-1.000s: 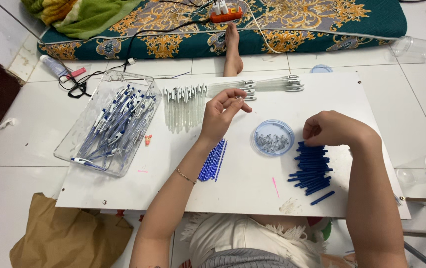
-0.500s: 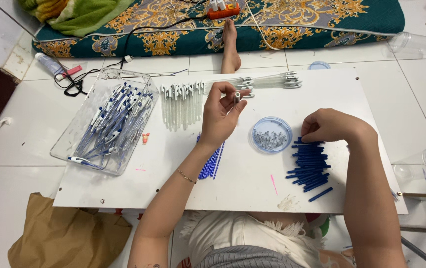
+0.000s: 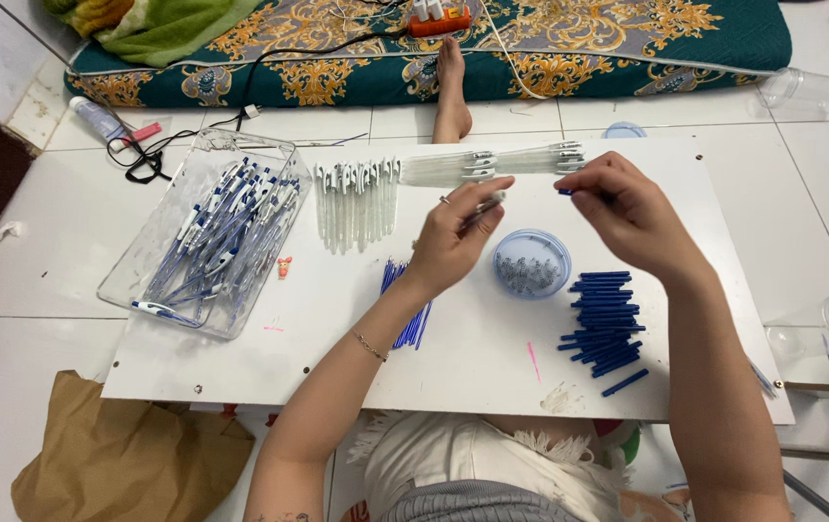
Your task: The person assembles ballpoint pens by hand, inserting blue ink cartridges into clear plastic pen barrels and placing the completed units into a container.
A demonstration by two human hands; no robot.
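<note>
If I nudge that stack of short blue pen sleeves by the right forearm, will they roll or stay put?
The blue sleeves look round and small, so they would probably roll and scatter. One stray already lies apart. They seem light and rigid.

A white board (image 3: 240, 358) is seen. Dark blue caps (image 3: 606, 319) are piled near its right edge; blue refills (image 3: 407, 304) lie mid-board. A teal mattress (image 3: 627, 48) is patterned in gold scrolls. A brown bag (image 3: 124, 454) is seen.

Brightly and evenly lit from above, sharp nearly throughout (slight motion blur at the hands (image 3: 453, 237)), with soft shadows and mild glare on the white surface (image 3: 492, 377).
</note>
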